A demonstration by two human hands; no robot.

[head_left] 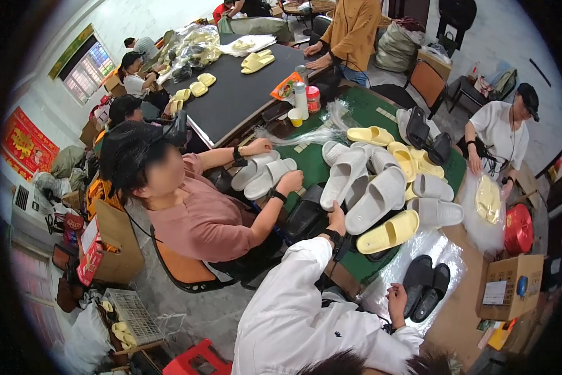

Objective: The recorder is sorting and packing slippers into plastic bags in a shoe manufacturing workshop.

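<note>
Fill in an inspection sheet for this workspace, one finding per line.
Surface: green tabletop, largely covered by a loose pile of grey, yellow and black slippers.
Job's things: grey slipper in hand; black slippers side by side on clear plastic.
Clutter: white bottle, yellow cup and red-lidded jar grouped beyond the pile.
Hands: left hand grips the grey slipper's near end; right hand is beside the black slippers, contact with the plastic unclear.
Cables: thin dark cord behind the pink-shirted co-worker.
Surroundings: several other people at the tables; cardboard box at right; red stool at lower left.
</note>
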